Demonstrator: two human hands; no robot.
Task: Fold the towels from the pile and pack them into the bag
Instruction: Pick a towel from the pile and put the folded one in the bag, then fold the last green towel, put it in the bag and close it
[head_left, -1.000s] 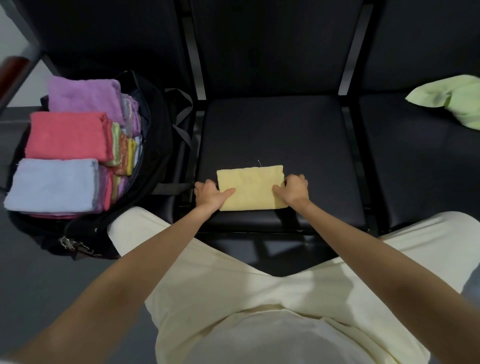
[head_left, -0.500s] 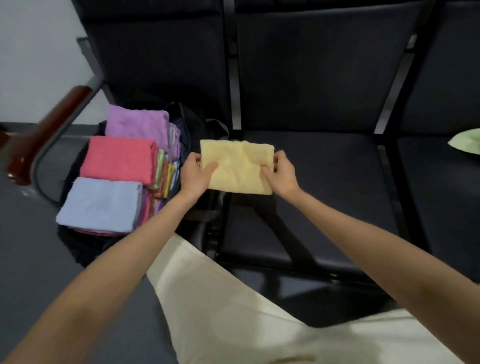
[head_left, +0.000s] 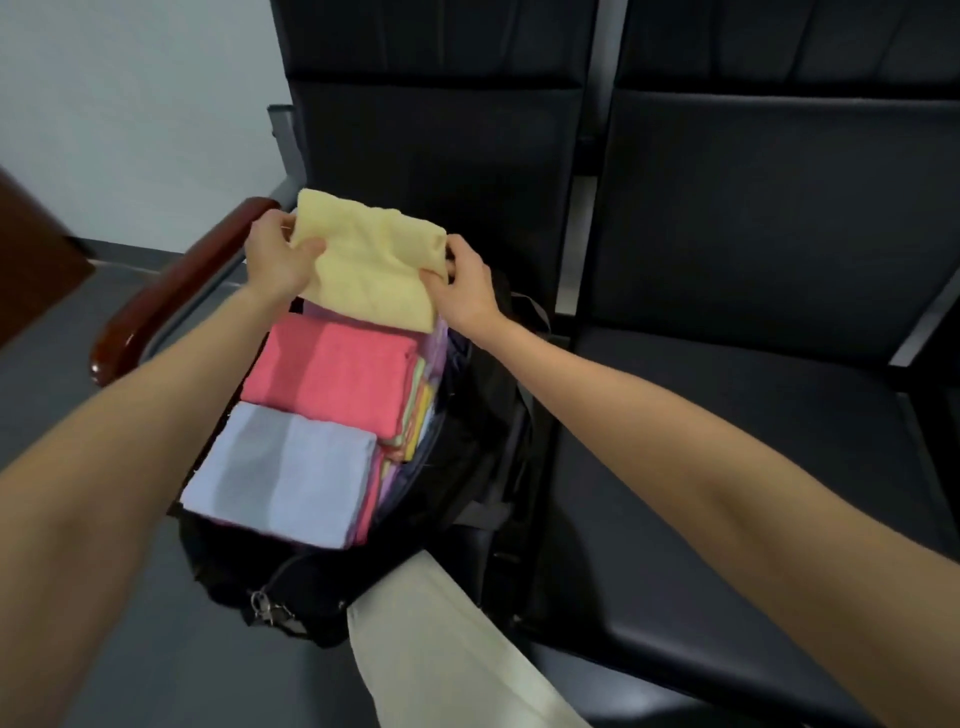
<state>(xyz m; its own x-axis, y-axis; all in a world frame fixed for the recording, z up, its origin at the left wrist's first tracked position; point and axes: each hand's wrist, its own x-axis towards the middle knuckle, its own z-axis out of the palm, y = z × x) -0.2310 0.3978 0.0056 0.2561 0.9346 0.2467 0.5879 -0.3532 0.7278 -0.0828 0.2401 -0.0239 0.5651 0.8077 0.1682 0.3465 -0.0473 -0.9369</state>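
Black bag (head_left: 467, 467) sits open on the end seat beside the wooden armrest (head_left: 176, 291), already stacked with folded towels, pink towel (head_left: 332, 374) and blue towel (head_left: 285, 473) on top. Folded yellow towel (head_left: 371, 270) is held above the bag's far end, left hand (head_left: 278, 262) and right hand (head_left: 465, 288) each pinching a side edge, thumbs on top. Best to lower it flat onto the far stack beyond the pink one, keep both pinches until it lies down so the fold holds, edges squared.

We are looking from a single head-worn camera, facing forward and down over both forearms. It is sitting close above the open bag (head_left: 457, 519) at near left, with dark seats (head_left: 753, 415) stretching to the far right. No second view is sharing the scene.
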